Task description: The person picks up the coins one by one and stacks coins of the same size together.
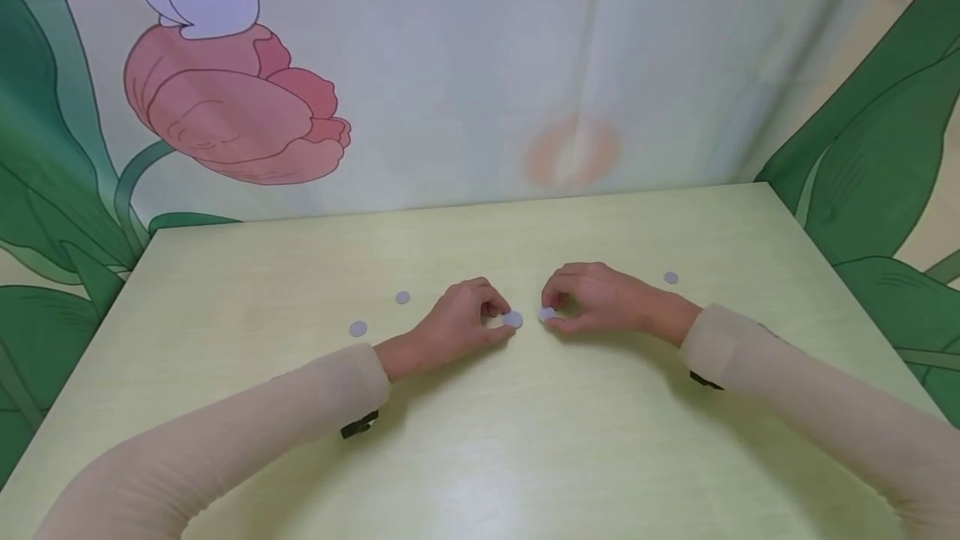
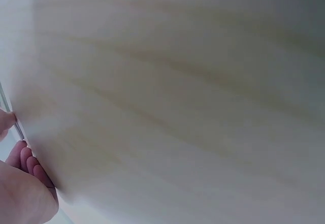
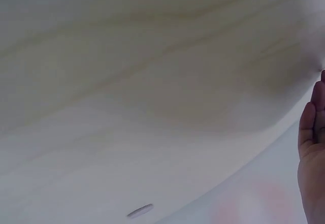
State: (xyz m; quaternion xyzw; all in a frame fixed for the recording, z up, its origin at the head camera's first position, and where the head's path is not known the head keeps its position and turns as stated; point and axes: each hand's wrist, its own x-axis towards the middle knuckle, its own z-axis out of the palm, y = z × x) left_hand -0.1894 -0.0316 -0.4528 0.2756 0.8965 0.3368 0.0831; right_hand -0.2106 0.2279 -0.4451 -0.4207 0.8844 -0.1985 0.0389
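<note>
My left hand (image 1: 463, 319) is near the middle of the table, with a small pale round disc (image 1: 513, 319) pinched between thumb and fingertip. Across a narrow gap, my right hand (image 1: 596, 300) holds a similar disc (image 1: 547, 314) by its edges, partly covered by the fingers. In the left wrist view, the left hand (image 2: 25, 193) shows at the lower left edge, fingers curled at the tabletop. Only part of the right hand (image 3: 312, 158) enters the right wrist view, and its disc is hidden there.
Two more pale discs, a nearer one (image 1: 358, 328) and a farther one (image 1: 402, 297), lie left of my left hand. Another disc (image 1: 671, 277) lies behind my right wrist. The light wooden table (image 1: 480, 457) ends at a printed curtain (image 1: 450, 65).
</note>
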